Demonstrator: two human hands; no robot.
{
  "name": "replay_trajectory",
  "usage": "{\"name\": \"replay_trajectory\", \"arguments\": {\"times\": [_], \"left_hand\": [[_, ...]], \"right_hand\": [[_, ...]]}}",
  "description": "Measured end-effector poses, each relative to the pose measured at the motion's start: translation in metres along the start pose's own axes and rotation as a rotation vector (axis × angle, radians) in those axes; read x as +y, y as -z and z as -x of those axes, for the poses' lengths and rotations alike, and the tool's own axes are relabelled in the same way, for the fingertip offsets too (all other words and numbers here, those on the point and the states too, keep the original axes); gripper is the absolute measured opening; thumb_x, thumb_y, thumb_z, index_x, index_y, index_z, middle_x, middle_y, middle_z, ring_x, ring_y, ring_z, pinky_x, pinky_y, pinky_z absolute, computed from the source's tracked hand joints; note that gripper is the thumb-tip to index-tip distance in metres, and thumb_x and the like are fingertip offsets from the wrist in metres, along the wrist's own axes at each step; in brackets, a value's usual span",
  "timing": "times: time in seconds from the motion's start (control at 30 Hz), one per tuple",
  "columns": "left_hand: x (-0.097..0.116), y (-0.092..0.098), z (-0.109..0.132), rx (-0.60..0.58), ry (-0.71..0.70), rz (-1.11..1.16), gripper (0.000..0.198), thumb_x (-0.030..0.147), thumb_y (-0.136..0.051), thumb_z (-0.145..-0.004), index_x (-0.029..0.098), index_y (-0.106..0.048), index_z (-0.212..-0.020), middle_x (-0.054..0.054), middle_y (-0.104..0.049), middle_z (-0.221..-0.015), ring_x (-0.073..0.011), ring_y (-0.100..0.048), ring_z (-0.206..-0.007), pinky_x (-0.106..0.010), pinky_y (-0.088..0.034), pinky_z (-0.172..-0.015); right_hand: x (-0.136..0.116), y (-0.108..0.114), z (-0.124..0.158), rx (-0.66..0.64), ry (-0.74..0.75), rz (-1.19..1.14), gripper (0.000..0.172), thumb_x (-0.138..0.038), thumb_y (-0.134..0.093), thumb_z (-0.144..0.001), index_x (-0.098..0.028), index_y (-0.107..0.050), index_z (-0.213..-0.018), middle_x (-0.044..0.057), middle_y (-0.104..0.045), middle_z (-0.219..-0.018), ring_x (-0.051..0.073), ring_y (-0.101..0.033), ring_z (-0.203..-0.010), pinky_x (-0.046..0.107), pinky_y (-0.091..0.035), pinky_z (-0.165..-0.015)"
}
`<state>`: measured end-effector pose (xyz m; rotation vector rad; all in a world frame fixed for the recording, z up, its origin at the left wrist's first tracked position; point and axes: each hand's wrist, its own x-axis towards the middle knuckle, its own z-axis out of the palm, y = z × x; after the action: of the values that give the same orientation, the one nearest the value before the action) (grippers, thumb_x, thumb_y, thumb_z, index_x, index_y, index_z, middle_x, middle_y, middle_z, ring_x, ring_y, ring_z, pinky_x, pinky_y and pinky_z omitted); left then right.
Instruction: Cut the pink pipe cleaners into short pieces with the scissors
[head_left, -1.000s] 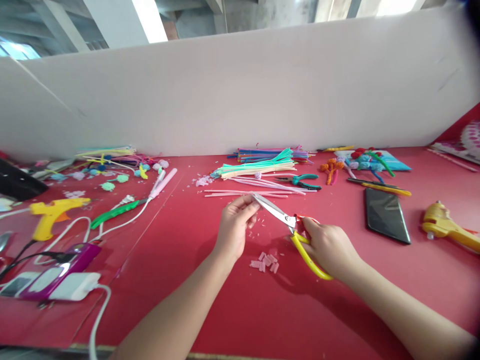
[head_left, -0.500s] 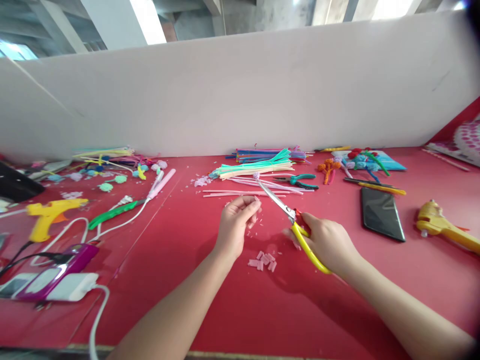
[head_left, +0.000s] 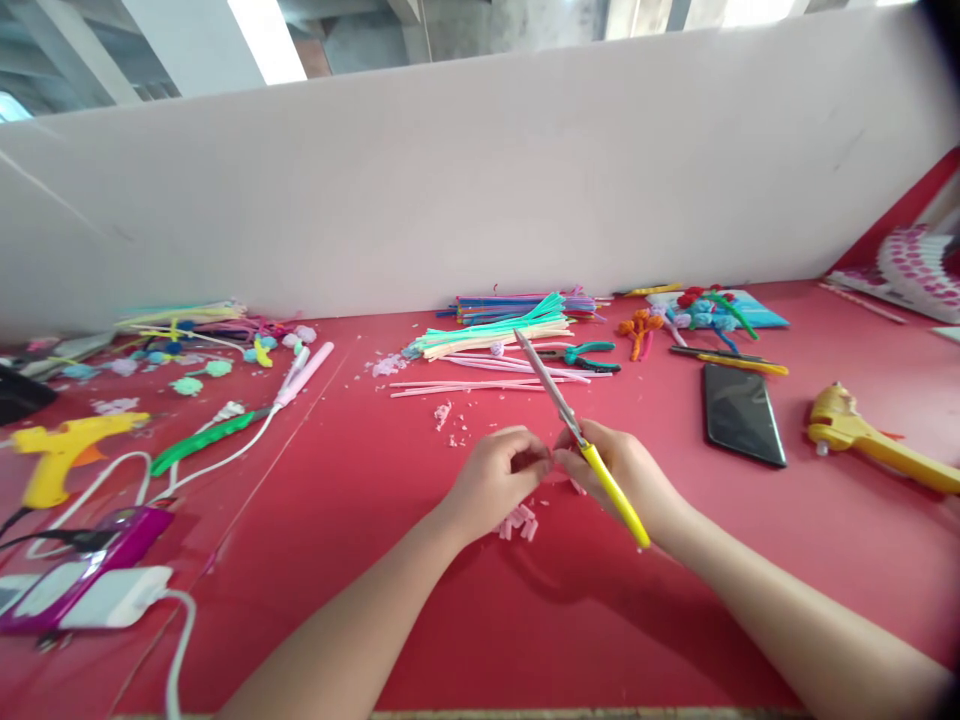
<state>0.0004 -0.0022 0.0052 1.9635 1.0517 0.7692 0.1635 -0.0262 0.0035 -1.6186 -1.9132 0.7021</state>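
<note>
My right hand (head_left: 626, 468) is closed on a pair of scissors (head_left: 616, 492) with yellow handles, the blades together and pointing up and away to the left. Its thumb and fingertips meet those of my left hand (head_left: 502, 472). The left fingers are pinched; whatever lies between them is too small or hidden to make out. Just below the left hand is a small heap of cut pink pieces (head_left: 517, 522) on the red table (head_left: 465, 640). Pale pink scraps (head_left: 442, 414) are scattered beyond my hands.
Pink pipe cleaners (head_left: 465, 386), a green and cream bundle (head_left: 495, 335) and pliers (head_left: 589, 356) lie at the back. To the right are a black phone (head_left: 744, 414) and a yellow glue gun (head_left: 862, 430). Leftward are another glue gun (head_left: 64, 445) and a purple power strip (head_left: 131, 535) with cables.
My hands have come together above the pink heap, the right moving left and the left moving right and down. The scissors' blades have swung more upright. The view has shifted slightly rightward.
</note>
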Motion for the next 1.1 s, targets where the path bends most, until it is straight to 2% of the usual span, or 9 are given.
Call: {"name": "replay_trajectory", "arguments": {"times": [0.13, 0.27, 0.37, 0.47, 0.57, 0.73, 0.83, 0.97, 1.1], "left_hand": [[-0.001, -0.002, 0.002, -0.095, -0.007, 0.002, 0.012, 0.024, -0.047, -0.075, 0.017, -0.056, -0.071, 0.0, -0.053, -0.068, -0.0109, -0.05, -0.063, -0.022, -0.038, -0.058], [-0.009, 0.008, -0.003, -0.024, -0.025, -0.076, 0.01, 0.022, -0.048, -0.073, 0.017, -0.056, -0.069, 0.001, -0.052, -0.069, -0.0107, -0.049, -0.064, -0.023, -0.038, -0.06], [-0.015, 0.018, -0.007, 0.046, -0.019, -0.138, 0.018, 0.027, -0.046, -0.075, 0.016, -0.054, -0.063, 0.0, -0.051, -0.068, -0.0108, -0.048, -0.063, -0.024, -0.037, -0.061], [-0.019, 0.025, -0.008, 0.037, -0.007, -0.176, 0.024, 0.03, -0.045, -0.075, 0.016, -0.051, -0.057, -0.001, -0.051, -0.072, -0.0109, -0.048, -0.064, -0.024, -0.038, -0.063], [-0.017, 0.03, -0.006, -0.083, 0.035, -0.203, 0.008, 0.025, -0.051, -0.069, 0.018, -0.056, -0.07, 0.0, -0.052, -0.078, -0.0106, -0.048, -0.064, -0.023, -0.037, -0.061], [-0.009, 0.03, 0.001, -0.409, 0.066, -0.21, 0.012, 0.016, -0.049, -0.066, 0.02, -0.059, -0.071, 0.0, -0.053, -0.08, -0.0094, -0.049, -0.06, -0.022, -0.037, -0.057], [-0.005, 0.025, 0.004, -0.536, 0.025, -0.187, 0.013, 0.014, -0.05, -0.065, 0.02, -0.061, -0.069, -0.001, -0.051, -0.083, -0.009, -0.051, -0.062, -0.021, -0.039, -0.058], [-0.003, 0.02, 0.007, -0.591, -0.093, -0.23, 0.016, 0.011, -0.051, -0.065, 0.022, -0.061, -0.071, 0.0, -0.05, -0.084, -0.0096, -0.051, -0.068, -0.019, -0.039, -0.062], [-0.002, 0.018, 0.007, -0.568, -0.11, -0.322, 0.017, 0.011, -0.049, -0.065, 0.022, -0.061, -0.071, 0.0, -0.051, -0.083, -0.0102, -0.05, -0.068, -0.02, -0.038, -0.063]], "right_hand": [[0.001, 0.0, 0.0, -0.008, 0.014, 0.088, 0.018, -0.035, -0.04, -0.073, -0.019, -0.046, -0.067, -0.002, -0.051, -0.054, 0.01, -0.045, -0.048, 0.02, -0.026, -0.045], [0.011, 0.01, -0.004, 0.018, -0.063, 0.166, 0.019, -0.034, -0.037, -0.076, -0.02, -0.049, -0.073, -0.001, -0.055, -0.057, 0.011, -0.049, -0.05, 0.02, -0.026, -0.045], [0.02, 0.019, -0.01, -0.086, -0.137, 0.406, 0.023, -0.034, -0.035, -0.077, -0.02, -0.052, -0.072, 0.001, -0.058, -0.059, 0.011, -0.049, -0.048, 0.02, -0.025, -0.044], [0.026, 0.023, -0.014, -0.087, -0.169, 0.498, 0.024, -0.036, -0.039, -0.074, -0.018, -0.054, -0.069, 0.006, -0.058, -0.058, 0.013, -0.049, -0.049, 0.022, -0.022, -0.044], [0.028, 0.021, -0.015, -0.055, -0.169, 0.508, 0.024, -0.039, -0.04, -0.073, -0.019, -0.053, -0.071, 0.005, -0.059, -0.061, 0.014, -0.05, -0.051, 0.022, -0.022, -0.044], [0.026, 0.02, -0.013, -0.015, -0.163, 0.479, 0.024, -0.039, -0.038, -0.074, -0.02, -0.051, -0.067, 0.003, -0.058, -0.059, 0.011, -0.046, -0.047, 0.021, -0.021, -0.044], [0.026, 0.02, -0.012, -0.018, -0.144, 0.467, 0.021, -0.038, -0.041, -0.072, -0.02, -0.052, -0.071, 0.003, -0.058, -0.061, 0.012, -0.047, -0.049, 0.021, -0.021, -0.045], [0.027, 0.018, -0.01, -0.024, -0.113, 0.456, 0.022, -0.04, -0.047, -0.069, -0.02, -0.054, -0.074, 0.004, -0.06, -0.063, 0.013, -0.048, -0.051, 0.022, -0.022, -0.046], [0.028, 0.016, -0.009, -0.015, -0.097, 0.463, 0.022, -0.042, -0.048, -0.067, -0.021, -0.053, -0.073, 0.003, -0.059, -0.061, 0.013, -0.048, -0.051, 0.022, -0.021, -0.046]]}}
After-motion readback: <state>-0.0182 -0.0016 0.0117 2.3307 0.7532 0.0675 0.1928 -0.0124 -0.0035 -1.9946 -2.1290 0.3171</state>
